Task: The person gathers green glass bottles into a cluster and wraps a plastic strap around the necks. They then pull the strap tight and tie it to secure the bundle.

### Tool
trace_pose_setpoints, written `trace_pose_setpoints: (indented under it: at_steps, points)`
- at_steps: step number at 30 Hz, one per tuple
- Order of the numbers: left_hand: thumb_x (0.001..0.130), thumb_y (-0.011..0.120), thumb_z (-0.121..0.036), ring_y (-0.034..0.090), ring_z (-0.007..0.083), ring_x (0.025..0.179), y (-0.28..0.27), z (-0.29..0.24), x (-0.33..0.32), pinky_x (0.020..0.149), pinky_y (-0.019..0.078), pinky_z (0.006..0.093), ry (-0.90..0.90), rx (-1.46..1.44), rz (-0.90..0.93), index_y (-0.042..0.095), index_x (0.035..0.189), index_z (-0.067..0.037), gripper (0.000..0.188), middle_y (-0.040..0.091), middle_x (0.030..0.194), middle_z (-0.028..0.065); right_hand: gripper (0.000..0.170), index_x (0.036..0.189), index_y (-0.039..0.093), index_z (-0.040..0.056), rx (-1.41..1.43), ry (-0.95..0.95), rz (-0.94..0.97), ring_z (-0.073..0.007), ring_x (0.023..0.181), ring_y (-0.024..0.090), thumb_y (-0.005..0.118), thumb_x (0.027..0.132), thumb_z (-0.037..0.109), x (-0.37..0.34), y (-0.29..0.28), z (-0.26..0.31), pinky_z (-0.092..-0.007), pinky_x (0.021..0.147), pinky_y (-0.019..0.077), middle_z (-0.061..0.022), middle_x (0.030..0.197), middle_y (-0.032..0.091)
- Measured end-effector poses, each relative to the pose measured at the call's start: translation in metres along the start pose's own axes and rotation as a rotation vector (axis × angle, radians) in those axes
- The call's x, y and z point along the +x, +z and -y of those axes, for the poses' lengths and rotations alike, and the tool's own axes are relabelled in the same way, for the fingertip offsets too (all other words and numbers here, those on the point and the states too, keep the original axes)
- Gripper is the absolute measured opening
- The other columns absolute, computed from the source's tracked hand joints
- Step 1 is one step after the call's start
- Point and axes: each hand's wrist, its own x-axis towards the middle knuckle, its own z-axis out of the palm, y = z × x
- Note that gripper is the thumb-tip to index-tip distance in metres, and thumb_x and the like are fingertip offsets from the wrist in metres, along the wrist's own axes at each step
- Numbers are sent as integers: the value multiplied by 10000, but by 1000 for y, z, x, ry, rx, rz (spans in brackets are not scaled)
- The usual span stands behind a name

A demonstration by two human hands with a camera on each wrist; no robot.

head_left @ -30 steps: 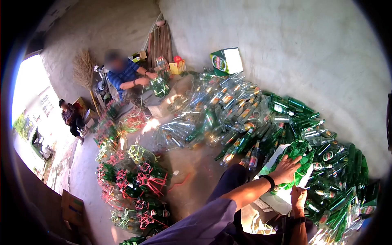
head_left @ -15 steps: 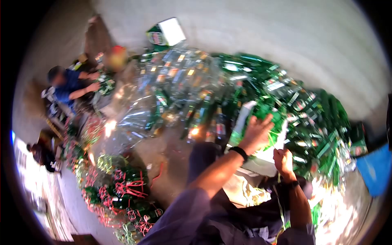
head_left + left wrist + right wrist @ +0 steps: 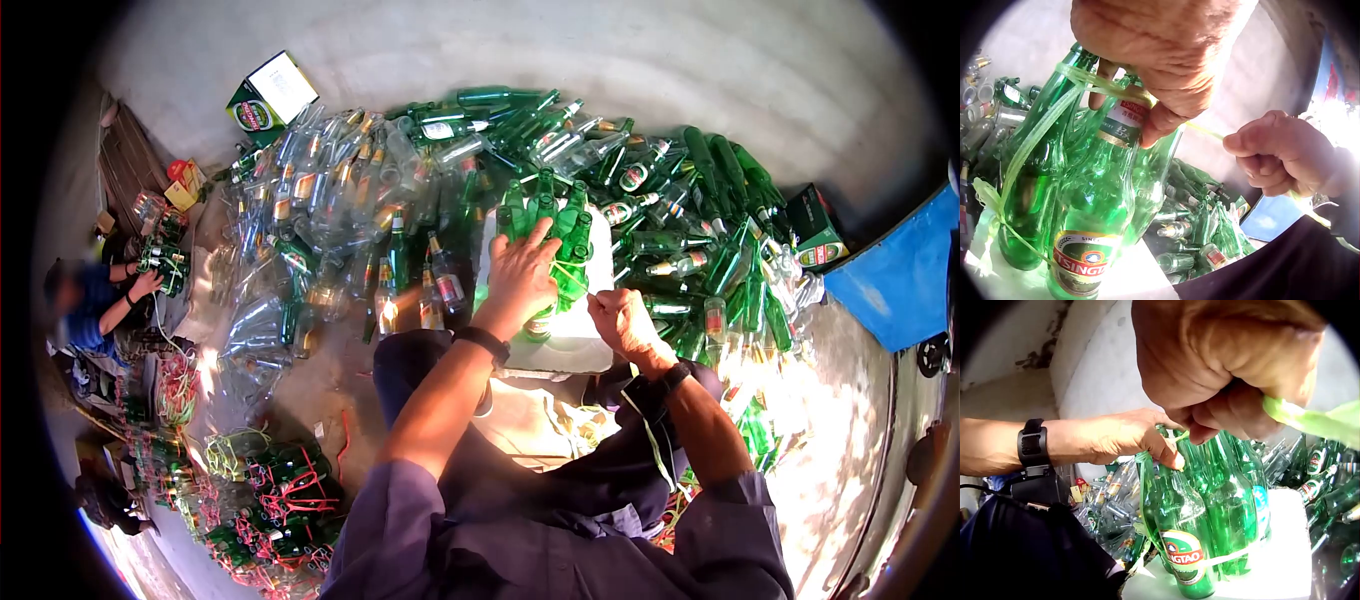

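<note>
Several green bottles (image 3: 573, 240) stand upright in a cluster on a white block (image 3: 597, 345), with a pale green strap (image 3: 1041, 128) around their necks and another band low around them. My left hand (image 3: 518, 285) lies over the cluster's near left side, its thumb and a finger on either side of a labelled front bottle's (image 3: 1094, 200) neck. To the right, my right hand (image 3: 625, 322) is a fist gripping the strap's taut end; a length of strap (image 3: 1316, 422) trails out of the fist. The left hand's other fingertips are partly hidden in the left wrist view.
Loose clear bottles (image 3: 305, 185) lie left of the block, loose green ones (image 3: 670, 242) right. Tied bundles (image 3: 285, 500) stand at lower left. A person (image 3: 85, 325) handles bottles at far left. Cartons (image 3: 815, 225) and a blue sheet (image 3: 900, 270) are at right.
The head view has turned right, bringing the cluster nearer its middle and the blue sheet into view. The left hand stays on the bottles; the right remains a fist beside them.
</note>
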Motion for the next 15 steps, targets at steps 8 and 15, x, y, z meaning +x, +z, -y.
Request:
trace_pose_setpoints:
  at_steps: [8, 15]
  points:
    - [686, 712, -150, 661, 224, 1081, 4, 3, 0, 1006, 350, 441, 36, -7, -14, 682, 1234, -110, 550, 501, 1532, 93, 260, 745, 624, 32, -236, -130, 132, -428, 659, 647, 633, 926, 217, 31, -37, 8, -513, 607, 514, -212, 663, 630]
    - [689, 732, -158, 658, 241, 1092, -2, -2, 2, 1015, 352, 442, 3, 18, 52, 667, 1262, -125, 577, 476, 1559, 72, 247, 720, 586, 36, -291, -241, 80, -425, 647, 643, 651, 910, 179, 68, -49, 4, -513, 600, 518, -188, 624, 604]
